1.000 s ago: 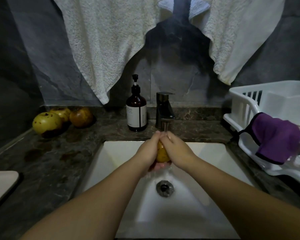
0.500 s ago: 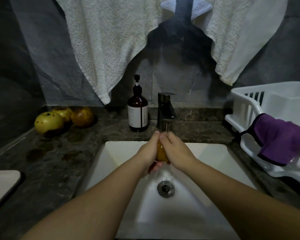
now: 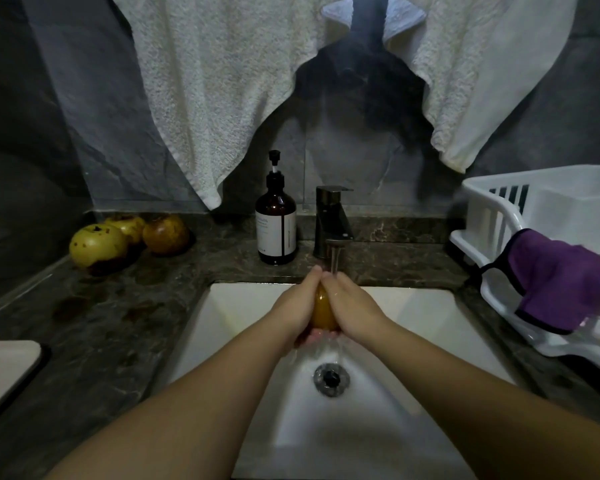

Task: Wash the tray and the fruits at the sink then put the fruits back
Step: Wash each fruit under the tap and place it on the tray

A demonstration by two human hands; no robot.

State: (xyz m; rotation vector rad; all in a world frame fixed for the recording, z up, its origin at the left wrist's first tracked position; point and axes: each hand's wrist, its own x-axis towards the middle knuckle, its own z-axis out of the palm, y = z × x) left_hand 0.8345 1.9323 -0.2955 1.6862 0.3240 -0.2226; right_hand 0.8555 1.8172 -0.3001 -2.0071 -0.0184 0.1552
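An orange-yellow fruit (image 3: 322, 311) is clasped between my left hand (image 3: 296, 306) and my right hand (image 3: 354, 308) over the white sink (image 3: 413, 323). Water runs from the dark faucet (image 3: 331, 223) onto the fruit and hands, then falls toward the drain (image 3: 331, 379). Only a narrow strip of the fruit shows between my palms. A yellow spotted fruit (image 3: 97, 244), a second yellow one (image 3: 130, 226) behind it and a brownish one (image 3: 165, 233) lie on the dark counter at the far left. A pale tray corner (image 3: 4, 372) shows at the left edge.
A brown pump soap bottle (image 3: 276, 223) stands just left of the faucet. A white dish rack (image 3: 534, 216) with a purple cloth (image 3: 561, 285) draped over its rim sits at the right. White towels (image 3: 219, 88) hang above the sink.
Both hands have stayed under the running water with the fruit; they have shifted slightly around it, with a little more of the fruit showing between them.
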